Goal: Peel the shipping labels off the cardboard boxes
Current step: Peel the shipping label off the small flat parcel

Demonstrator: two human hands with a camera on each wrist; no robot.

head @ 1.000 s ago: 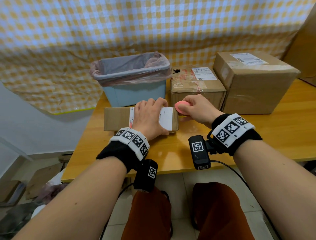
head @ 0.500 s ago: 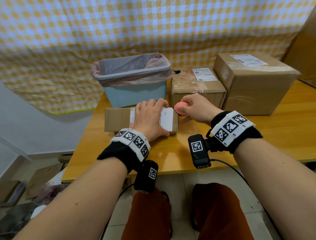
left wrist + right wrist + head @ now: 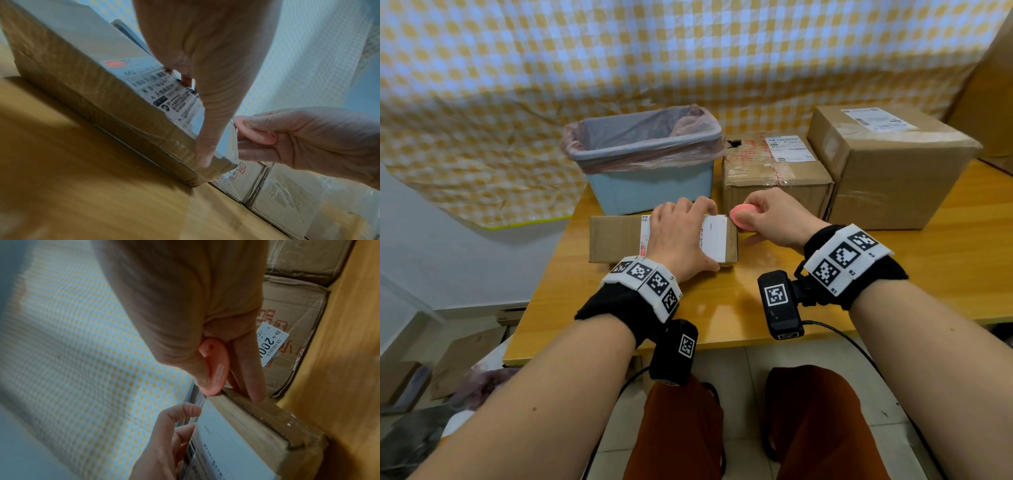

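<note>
- Covering the middle of the shipping label (image 3: 714, 236), the left hand (image 3: 681, 236) hides most of its print in the head view; only a red-edged strip at the left and a blank white part at the right show.
- Left hand: laid palm down on the flat cardboard box (image 3: 616, 240), fingers (image 3: 702, 205) curled over the far edge, thumb (image 3: 205, 146) pressed on the near right corner, clamping the box to the tabletop (image 3: 893, 274).
- Right hand (image 3: 774, 219): just right of the box, thumb and fingers pinching a small pink scraper (image 3: 743, 217); its rounded end touches the far right corner of the box at the label's edge, seen best from the right wrist (image 3: 213, 369). Its working edge is hidden by the thumb.
- Legible from the left wrist: a barcode, "642" and Chinese characters on the label (image 3: 164, 91); finer print is blurred.
- Middle box (image 3: 774, 174), far right of the flat one, carries a barcode label on top (image 3: 789, 149), red printing, and a side sticker (image 3: 271, 345) reading "34-4-200", partly cut off.
- Large box (image 3: 887, 171), touching the middle box on its right, bears a top label (image 3: 873, 120) too small to read.
- Blue bin (image 3: 650, 174) with pink liner stands far left of the middle box.
</note>
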